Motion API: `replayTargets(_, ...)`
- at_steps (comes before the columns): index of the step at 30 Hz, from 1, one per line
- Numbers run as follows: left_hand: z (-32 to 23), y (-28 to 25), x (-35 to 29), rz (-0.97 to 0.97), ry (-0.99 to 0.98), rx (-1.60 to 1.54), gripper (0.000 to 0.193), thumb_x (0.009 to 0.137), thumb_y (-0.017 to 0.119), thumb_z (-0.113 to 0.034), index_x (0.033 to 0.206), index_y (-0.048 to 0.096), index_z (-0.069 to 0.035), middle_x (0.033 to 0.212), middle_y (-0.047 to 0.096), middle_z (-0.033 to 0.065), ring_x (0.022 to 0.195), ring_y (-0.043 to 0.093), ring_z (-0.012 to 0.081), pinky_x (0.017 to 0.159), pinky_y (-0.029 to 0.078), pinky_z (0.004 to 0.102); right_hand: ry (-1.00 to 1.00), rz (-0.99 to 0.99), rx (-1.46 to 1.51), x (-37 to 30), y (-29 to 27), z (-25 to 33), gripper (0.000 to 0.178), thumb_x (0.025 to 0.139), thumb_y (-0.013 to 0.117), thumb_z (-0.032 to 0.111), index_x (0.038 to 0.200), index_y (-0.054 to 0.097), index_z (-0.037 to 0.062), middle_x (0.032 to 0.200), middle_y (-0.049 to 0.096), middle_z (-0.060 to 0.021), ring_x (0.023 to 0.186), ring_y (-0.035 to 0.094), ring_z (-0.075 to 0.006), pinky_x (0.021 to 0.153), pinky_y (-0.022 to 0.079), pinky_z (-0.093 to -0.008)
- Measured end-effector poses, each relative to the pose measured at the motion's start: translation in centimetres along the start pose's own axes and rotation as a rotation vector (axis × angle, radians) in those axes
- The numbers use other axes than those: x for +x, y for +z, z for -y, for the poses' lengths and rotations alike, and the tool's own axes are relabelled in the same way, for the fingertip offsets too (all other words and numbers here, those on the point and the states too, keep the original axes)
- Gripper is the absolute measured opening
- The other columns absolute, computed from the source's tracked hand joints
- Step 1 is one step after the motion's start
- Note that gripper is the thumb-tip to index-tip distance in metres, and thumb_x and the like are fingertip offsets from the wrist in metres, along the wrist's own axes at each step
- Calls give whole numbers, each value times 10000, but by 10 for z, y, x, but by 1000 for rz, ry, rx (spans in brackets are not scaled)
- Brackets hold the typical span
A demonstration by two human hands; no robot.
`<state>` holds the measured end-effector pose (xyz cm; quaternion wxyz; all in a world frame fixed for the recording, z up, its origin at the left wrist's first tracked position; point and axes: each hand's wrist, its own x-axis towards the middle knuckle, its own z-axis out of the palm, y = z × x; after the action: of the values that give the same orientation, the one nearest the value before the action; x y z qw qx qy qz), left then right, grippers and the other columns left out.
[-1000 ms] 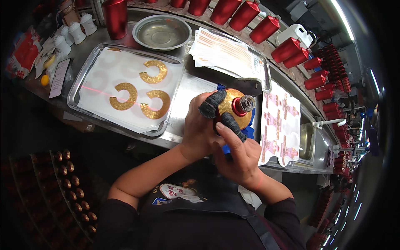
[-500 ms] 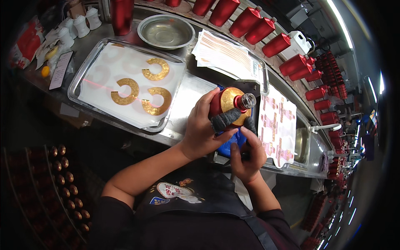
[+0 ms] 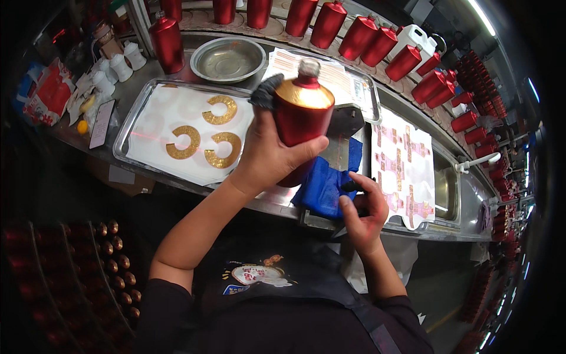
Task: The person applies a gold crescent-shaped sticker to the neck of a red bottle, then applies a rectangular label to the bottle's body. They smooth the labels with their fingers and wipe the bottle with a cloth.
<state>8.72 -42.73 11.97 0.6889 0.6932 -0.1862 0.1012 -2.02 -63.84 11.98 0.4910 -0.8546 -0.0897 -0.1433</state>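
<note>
My left hand (image 3: 262, 150) is wrapped round a glossy red bottle (image 3: 303, 118) with a gold band on its shoulder and a clear neck. The bottle is held upright above the bench, and black covering shows on the fingers behind it. To its right, my right hand (image 3: 367, 215) is off the bottle, thumb and fingers bent and apart, with a black cover on a fingertip. That hand is nearest to a blue cloth (image 3: 323, 194) draped over a metal stand (image 3: 345, 121). Gold C-shaped pieces (image 3: 184, 141) lie on white sheeting in a metal tray (image 3: 125, 133).
Behind the tray is a metal bowl (image 3: 227, 42). Patterned sheets (image 3: 401, 171) lie right of the stand, before a sink (image 3: 446, 183) with a white tap (image 3: 477, 160). Red bottles (image 3: 330, 25) line the far shelf. A phone (image 3: 102, 124) rests at left; racked bottles (image 3: 112, 265) stand below.
My left hand has raised the bottle and turned it from tilted to upright. My right hand has come away from it and down slightly, uncovering the blue cloth. The view has shifted.
</note>
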Motion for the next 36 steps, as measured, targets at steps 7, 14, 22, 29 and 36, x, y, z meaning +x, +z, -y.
replayTargets(7,-27,66,4,232,-325,-339,925,800,841,-429,1322,272,79,1209,561,209,1113,611,250,930,535,351,-187,15,-131,-30,-14,-31,1015,699,888,216,1508,346,-70,1075,662,-187,784,663,-246,632,531,-321)
replayTargets(14,9,103,-3,329,-670,-141,954,791,830,-461,1294,258,113,1178,591,252,1073,645,269,907,545,346,10,41,-177,-54,-40,-42,978,680,883,218,1483,409,-77,817,593,-124,676,606,-223,599,492,-334)
replayTargets(22,16,102,12,295,-586,169,1032,758,803,-534,1291,260,163,1139,622,344,1061,671,403,912,542,387,-26,86,-236,-34,-30,-67,1003,672,882,217,1508,388,-32,886,600,-139,739,619,-283,647,511,-379)
replayTargets(29,16,110,12,254,-504,402,1072,751,773,-500,1385,218,161,1256,527,421,1210,556,494,1048,457,457,89,28,-149,-35,-19,-67,925,677,822,123,1504,427,-2,929,587,-83,719,552,-173,596,437,-289)
replayTargets(36,14,81,-5,143,-303,274,983,817,747,-552,1361,315,143,1212,559,379,1140,600,457,1012,476,453,189,159,-97,-31,-36,-58,879,711,770,66,1515,419,10,992,586,-47,754,523,-97,606,395,-224)
